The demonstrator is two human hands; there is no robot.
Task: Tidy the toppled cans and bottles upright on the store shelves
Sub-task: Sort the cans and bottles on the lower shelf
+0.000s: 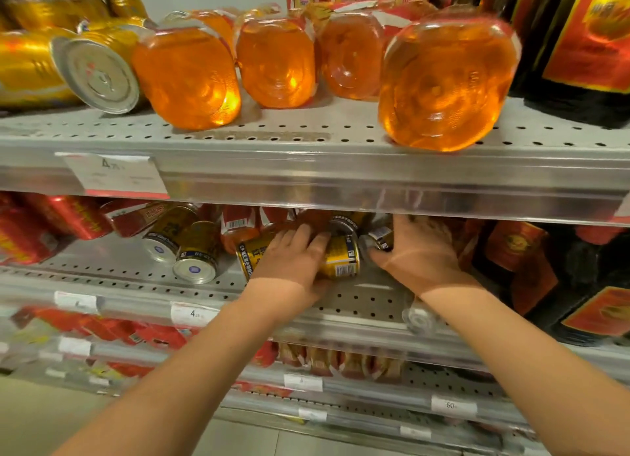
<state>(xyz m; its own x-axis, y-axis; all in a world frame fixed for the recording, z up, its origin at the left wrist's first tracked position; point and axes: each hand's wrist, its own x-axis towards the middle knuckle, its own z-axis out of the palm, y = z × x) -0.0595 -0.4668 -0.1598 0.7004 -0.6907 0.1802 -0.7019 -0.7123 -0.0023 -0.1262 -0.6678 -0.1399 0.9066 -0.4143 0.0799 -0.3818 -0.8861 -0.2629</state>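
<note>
On the middle shelf (358, 302) several small gold cans lie toppled. My left hand (293, 264) wraps over one lying gold can (342, 259), its barcode end showing to the right of my fingers. My right hand (419, 254) reaches in just right of it, fingers closed around another small can (381, 237) that is mostly hidden. Two more gold cans (194, 251) lie on their sides to the left. On the upper shelf (306, 169) several orange bottles (443, 83) lie with their bases toward me, next to a toppled gold can (99, 77).
Red cans (64, 217) lie at the left of the middle shelf. Dark boxes with red labels (586, 46) stand at the right on both shelves. Price tags (192, 314) line the shelf rails. A clear bottle (419, 317) lies at the shelf edge under my right forearm. Lower shelves hold red packets.
</note>
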